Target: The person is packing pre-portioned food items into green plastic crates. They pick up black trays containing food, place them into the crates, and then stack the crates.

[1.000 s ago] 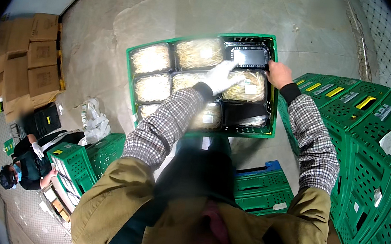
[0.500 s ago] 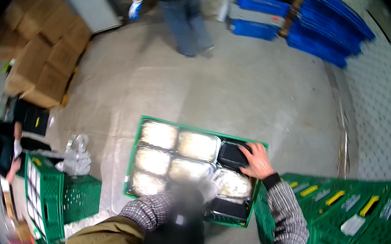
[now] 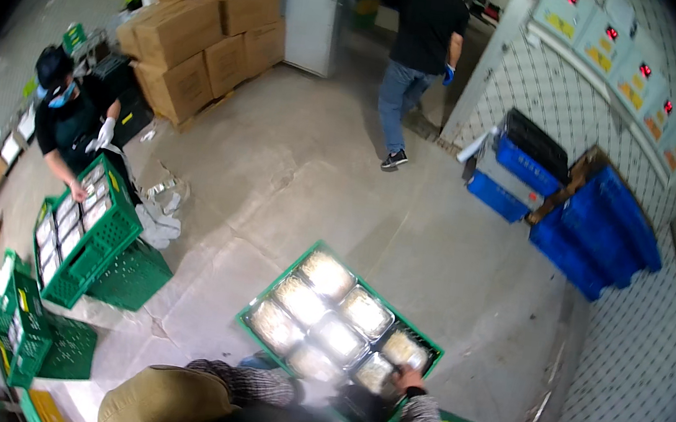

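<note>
We are facing the green crate (image 3: 280,281), just beyond our blurred left hand (image 3: 316,392), its right side beneath our right hand (image 3: 408,378). We cannot tell whether the hands are gripping.

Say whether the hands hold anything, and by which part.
Cannot be told: the right hand is at a food tray in the green crate, grip unclear; the left hand is blurred.

In front of you, a rectangular green plastic crate (image 3: 277,281) carries rows of clear-topped plastic trays of pale, stringy food (image 3: 365,311). On the smooth grey floor (image 3: 266,177) around you, a crumpled white plastic bag (image 3: 159,227) lies left beside stacked, perforated green plastic crates (image 3: 132,274); blue-and-grey plastic boxes (image 3: 498,199) stand far right.
</note>
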`<state>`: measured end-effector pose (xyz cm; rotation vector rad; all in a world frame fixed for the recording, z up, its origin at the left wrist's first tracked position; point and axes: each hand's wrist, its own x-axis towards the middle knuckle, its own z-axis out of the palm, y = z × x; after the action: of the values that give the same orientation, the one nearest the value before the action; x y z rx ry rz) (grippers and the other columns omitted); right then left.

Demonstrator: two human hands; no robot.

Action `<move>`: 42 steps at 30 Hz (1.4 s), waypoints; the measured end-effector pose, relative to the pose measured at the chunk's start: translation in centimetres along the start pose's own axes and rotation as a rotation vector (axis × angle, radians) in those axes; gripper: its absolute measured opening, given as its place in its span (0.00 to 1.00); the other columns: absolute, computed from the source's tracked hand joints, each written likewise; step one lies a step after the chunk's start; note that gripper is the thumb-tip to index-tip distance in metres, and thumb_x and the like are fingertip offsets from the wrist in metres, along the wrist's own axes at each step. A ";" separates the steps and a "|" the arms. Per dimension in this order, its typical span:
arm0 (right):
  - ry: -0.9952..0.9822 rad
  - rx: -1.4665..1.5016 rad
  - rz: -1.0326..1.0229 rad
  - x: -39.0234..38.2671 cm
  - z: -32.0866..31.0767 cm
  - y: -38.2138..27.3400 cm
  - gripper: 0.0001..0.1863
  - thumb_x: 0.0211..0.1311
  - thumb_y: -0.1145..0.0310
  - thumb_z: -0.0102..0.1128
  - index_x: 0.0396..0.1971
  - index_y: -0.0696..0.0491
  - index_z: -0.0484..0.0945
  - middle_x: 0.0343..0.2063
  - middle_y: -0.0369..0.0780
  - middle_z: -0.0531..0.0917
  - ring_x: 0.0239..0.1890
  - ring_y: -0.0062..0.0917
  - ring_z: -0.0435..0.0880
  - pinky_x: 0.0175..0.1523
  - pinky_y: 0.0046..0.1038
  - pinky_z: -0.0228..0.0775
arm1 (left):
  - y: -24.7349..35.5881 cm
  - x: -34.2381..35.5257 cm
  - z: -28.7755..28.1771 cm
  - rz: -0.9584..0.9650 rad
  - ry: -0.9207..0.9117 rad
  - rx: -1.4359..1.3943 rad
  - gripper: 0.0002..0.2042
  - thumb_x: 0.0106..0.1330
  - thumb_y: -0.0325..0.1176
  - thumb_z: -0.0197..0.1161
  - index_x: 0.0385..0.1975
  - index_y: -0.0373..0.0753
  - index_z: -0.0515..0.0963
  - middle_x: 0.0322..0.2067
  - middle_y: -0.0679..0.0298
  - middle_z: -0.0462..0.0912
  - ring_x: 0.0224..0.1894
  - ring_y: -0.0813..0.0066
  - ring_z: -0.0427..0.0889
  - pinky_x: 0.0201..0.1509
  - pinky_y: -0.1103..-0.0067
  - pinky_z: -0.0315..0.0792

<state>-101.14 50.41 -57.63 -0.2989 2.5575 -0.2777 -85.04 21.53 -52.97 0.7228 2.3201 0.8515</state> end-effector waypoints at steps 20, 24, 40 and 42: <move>-0.077 0.104 0.270 -7.7 11.6 -25.9 0.35 0.46 0.44 0.54 0.46 0.60 0.72 0.46 0.54 0.72 0.50 0.43 0.71 0.55 0.34 0.61 | -15.2 -33.3 -11.4 -0.551 0.276 -0.205 0.18 0.57 0.43 0.48 0.41 0.39 0.74 0.43 0.54 0.75 0.46 0.56 0.72 0.50 0.69 0.65; -0.308 0.074 0.068 -7.4 16.8 -31.1 0.36 0.45 0.45 0.55 0.48 0.60 0.68 0.46 0.52 0.72 0.50 0.42 0.71 0.54 0.35 0.62 | -22.8 -42.6 -5.9 -0.664 0.211 -0.213 0.15 0.59 0.43 0.48 0.38 0.41 0.75 0.37 0.54 0.76 0.40 0.62 0.74 0.46 0.72 0.65; 0.140 0.176 0.860 -12.7 7.9 -19.0 0.44 0.48 0.50 0.59 0.62 0.47 0.47 0.63 0.44 0.46 0.64 0.38 0.48 0.60 0.42 0.53 | -18.2 -57.2 8.2 -1.282 0.337 -0.888 0.07 0.59 0.32 0.52 0.32 0.37 0.72 0.27 0.61 0.73 0.28 0.70 0.76 0.26 0.76 0.70; 0.069 0.092 0.768 -12.8 8.4 -16.7 0.42 0.49 0.51 0.58 0.62 0.46 0.49 0.63 0.43 0.48 0.64 0.38 0.48 0.61 0.42 0.51 | -18.4 -53.4 4.6 -1.290 0.570 -1.196 0.07 0.59 0.32 0.53 0.33 0.36 0.71 0.27 0.61 0.73 0.28 0.69 0.76 0.27 0.76 0.71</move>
<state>-83.43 36.77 -54.05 0.7264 2.5026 -0.1084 -50.05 -23.03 -52.10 -1.4597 1.5505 1.4776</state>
